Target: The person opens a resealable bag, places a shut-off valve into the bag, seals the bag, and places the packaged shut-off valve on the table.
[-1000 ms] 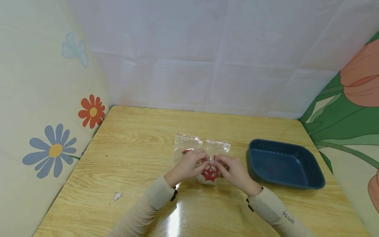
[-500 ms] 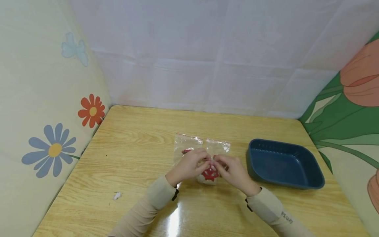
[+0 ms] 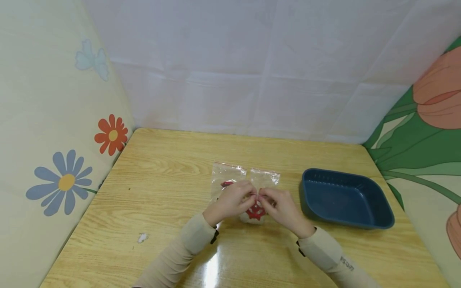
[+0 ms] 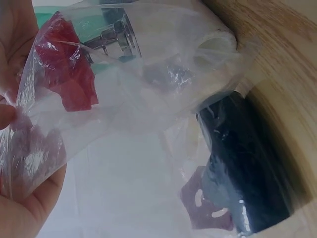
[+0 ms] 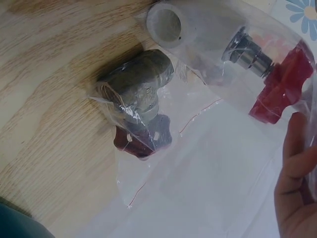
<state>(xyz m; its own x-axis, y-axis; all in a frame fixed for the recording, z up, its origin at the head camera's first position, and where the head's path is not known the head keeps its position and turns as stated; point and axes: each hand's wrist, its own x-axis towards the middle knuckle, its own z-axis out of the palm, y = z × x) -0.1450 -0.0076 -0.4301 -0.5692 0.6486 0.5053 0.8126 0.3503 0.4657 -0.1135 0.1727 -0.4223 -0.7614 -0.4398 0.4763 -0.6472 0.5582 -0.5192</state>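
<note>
Both hands pinch the gathered top of a clear zip bag (image 4: pixel 119 106) over the table's middle. Inside it is a valve with a red handwheel (image 3: pixel 255 212), a metal stem (image 5: pixel 250 54) and a pale pipe body (image 5: pixel 166 25). My left hand (image 3: pixel 230 202) grips from the left and my right hand (image 3: pixel 282 210) from the right, fingertips nearly meeting. Beyond the hands lie two more clear bags, the left one (image 3: pixel 228 171) and the right one (image 3: pixel 264 176), partly hidden. The wrist views show a dark-bodied valve (image 4: pixel 252 163) and a grey-bodied valve (image 5: pixel 136 87) in them, each with a red handwheel.
A dark blue plastic basin (image 3: pixel 345 200) stands to the right of my right hand. A small white patch (image 3: pixel 142 238) shows on the wooden table (image 3: pixel 162 180) at left. A white cloth wall (image 3: pixel 230 72) rises along the table's back edge.
Both hands keep their pinch on the bag's top, with only slight fingertip movement. The right forearm has shifted a little to the left. The other bags and the basin stay put.
</note>
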